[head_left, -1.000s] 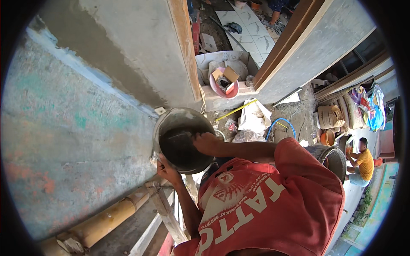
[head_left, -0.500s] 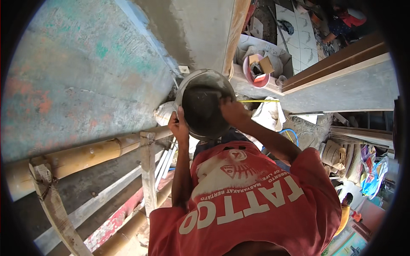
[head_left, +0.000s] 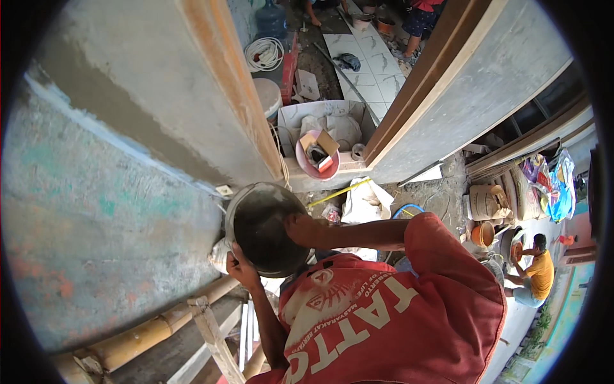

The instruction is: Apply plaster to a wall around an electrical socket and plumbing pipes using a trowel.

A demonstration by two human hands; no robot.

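A grey-rimmed bucket (head_left: 241,201) with a dark inside is tilted toward me in front of my chest. My left hand (head_left: 243,269) grips its near left rim, the thumb over the edge. Inside the right part of the bucket's mouth, my right hand (head_left: 303,230) is closed in a fist. Whatever that hand holds is hidden by the fingers and the dark interior. What lies at the bucket's bottom is too dark to make out.
Bamboo and wooden rails (head_left: 160,323) run at lower left, beside a rough wall (head_left: 109,224). Beyond the bucket, a pink pail (head_left: 318,171) holding a cardboard box stands at a doorway. A white sack (head_left: 368,201) lies on the ground. A co-worker in yellow (head_left: 540,275) crouches at right.
My view has swung right, bringing more of the doorway and the co-worker into sight. My left hand still grips the rim; my right hand remains inside the bucket, slightly shifted.
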